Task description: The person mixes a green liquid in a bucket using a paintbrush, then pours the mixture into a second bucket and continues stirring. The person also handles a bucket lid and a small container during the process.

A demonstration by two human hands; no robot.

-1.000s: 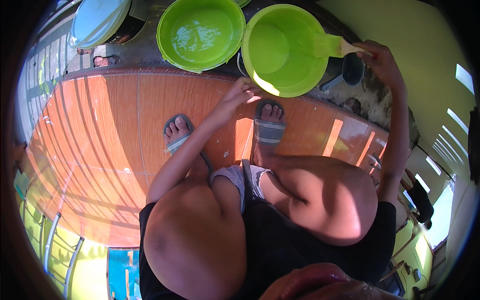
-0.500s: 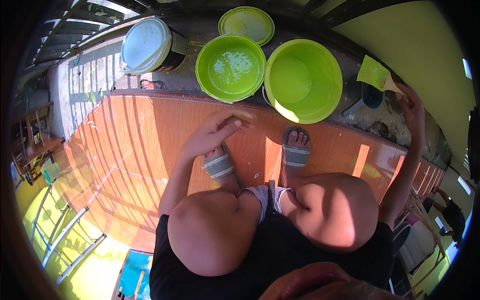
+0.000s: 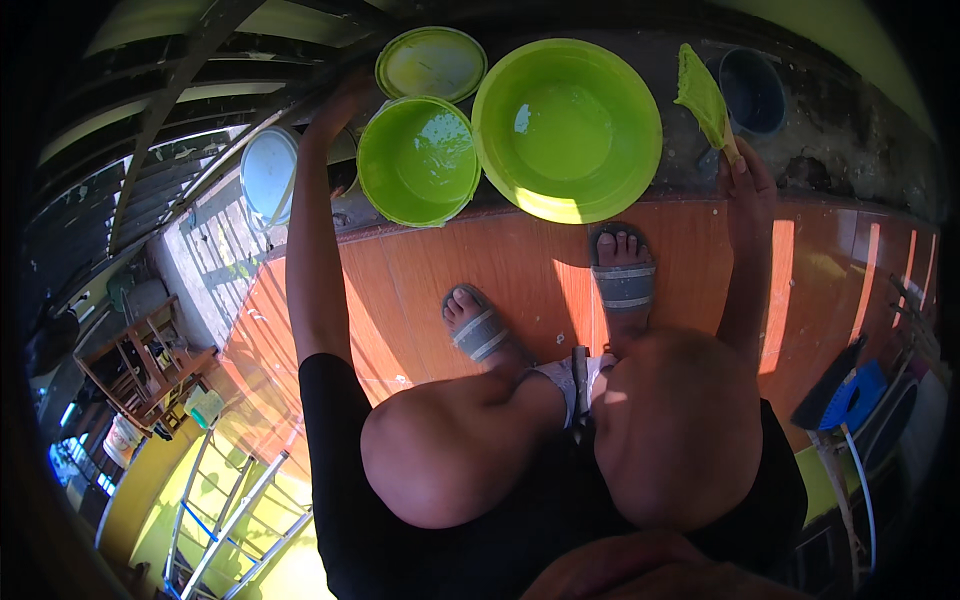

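My right hand point(image 3: 750, 185) is closed round the pale handle of a paintbrush point(image 3: 704, 98), whose wide head is coated in lime-green paint. Close beyond it stands a dark dipper point(image 3: 752, 92). Out to the far left, my left hand point(image 3: 338, 108) reaches into shade beside a small lime-green bucket point(image 3: 420, 165); its fingers are too dark to make out. A larger green tub point(image 3: 570, 125), with wet paint inside, touches that bucket on the right. Behind the small bucket lies a round green-smeared lid point(image 3: 432, 62). My left forearm partly covers a pail with a pale blue lid point(image 3: 268, 178).
Orange tiles point(image 3: 500, 245) lie under my sandalled feet, up to a rough concrete strip. A metal ladder point(image 3: 225, 530) and a wooden chair point(image 3: 150, 365) stand at the left. A blue dustpan point(image 3: 852, 397) is at the right. Slatted bars rise at the far left.
My left hand has gone from over the floor near the small bucket to the far left beyond it. My right hand still holds the paintbrush, now with its head turned more edge-on. The view has shifted.
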